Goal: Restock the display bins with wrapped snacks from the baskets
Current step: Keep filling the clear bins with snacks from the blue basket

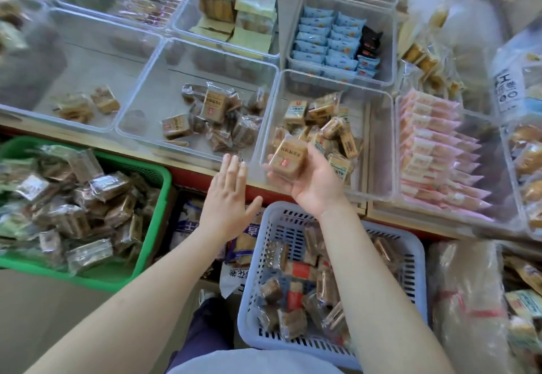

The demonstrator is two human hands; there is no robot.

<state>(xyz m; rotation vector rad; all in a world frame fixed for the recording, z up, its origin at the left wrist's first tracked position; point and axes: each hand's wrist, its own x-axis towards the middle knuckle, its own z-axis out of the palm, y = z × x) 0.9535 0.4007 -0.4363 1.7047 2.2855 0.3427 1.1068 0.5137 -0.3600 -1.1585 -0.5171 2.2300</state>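
Note:
My right hand [311, 180] is palm up and holds a tan wrapped snack [289, 156] over the front edge of a clear display bin [381, 145] that contains several similar tan snacks. My left hand [228, 197] hovers flat with straight fingers, holding nothing, just left of the right hand and in front of the neighbouring clear bin [146, 80] of darker brown snacks. Below my right forearm sits a blue basket [252, 285] with several wrapped snacks. A green basket [152, 227] piled with wrapped snacks stands at the left.
More clear bins line the shelf: pink packets [434, 151] at right, blue packets [325, 39] behind, a nearly bare bin [73, 60] at far left. Bagged goods [469, 300] lie at the lower right. Packaged snacks fill the gap between the baskets.

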